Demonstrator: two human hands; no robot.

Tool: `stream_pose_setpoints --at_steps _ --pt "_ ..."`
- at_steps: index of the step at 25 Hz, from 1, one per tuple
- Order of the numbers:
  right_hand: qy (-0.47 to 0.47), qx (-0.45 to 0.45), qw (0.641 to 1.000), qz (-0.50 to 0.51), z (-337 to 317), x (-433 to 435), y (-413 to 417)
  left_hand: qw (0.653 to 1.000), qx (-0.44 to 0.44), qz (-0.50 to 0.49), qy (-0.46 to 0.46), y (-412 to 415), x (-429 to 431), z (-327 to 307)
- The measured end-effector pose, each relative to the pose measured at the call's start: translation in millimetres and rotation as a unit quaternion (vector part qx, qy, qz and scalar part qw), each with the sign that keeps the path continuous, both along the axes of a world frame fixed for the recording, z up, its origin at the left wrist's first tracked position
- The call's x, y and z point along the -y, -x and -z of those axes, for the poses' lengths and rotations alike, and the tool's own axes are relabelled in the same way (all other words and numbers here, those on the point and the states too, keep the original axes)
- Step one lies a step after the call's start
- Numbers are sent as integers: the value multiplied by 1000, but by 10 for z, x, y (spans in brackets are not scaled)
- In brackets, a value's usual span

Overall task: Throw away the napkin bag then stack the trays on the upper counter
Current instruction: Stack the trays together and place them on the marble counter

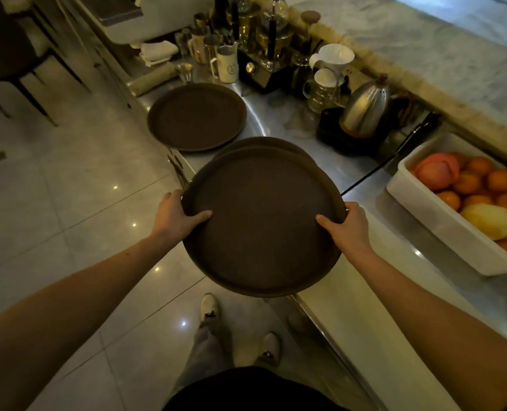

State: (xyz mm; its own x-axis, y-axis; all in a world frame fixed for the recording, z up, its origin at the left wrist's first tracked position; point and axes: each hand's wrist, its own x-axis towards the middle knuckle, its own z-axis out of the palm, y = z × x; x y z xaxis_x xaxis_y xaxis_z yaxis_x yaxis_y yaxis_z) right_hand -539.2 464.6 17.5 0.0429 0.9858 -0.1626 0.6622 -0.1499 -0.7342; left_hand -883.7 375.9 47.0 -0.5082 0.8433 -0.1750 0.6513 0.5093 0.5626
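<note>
I hold a round dark brown tray (264,223) with both hands, lifted over the edge of the steel counter. My left hand (176,215) grips its left rim and my right hand (348,226) grips its right rim, thumbs on top. The rim of a second brown tray (264,142) shows just behind and under the held one. A third brown tray (197,117) lies flat on the steel counter further away. The marble upper counter (424,48) runs along the right. No napkin bag is in view.
A white bin of oranges (442,221) stands on the steel counter (350,292) at right. A metal kettle (366,108), glass server with white dripper (332,63), jugs and bottles crowd the far counter. Tiled floor and my shoes lie below; chairs stand far left.
</note>
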Motion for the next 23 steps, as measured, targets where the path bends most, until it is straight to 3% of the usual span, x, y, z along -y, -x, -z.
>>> stream_pose_setpoints --at_steps 12,23 --pt "108 78 987 89 147 -658 815 984 29 156 81 1029 -1348 411" --pt "183 123 969 111 396 -1029 996 973 50 199 107 1190 -1834 707"
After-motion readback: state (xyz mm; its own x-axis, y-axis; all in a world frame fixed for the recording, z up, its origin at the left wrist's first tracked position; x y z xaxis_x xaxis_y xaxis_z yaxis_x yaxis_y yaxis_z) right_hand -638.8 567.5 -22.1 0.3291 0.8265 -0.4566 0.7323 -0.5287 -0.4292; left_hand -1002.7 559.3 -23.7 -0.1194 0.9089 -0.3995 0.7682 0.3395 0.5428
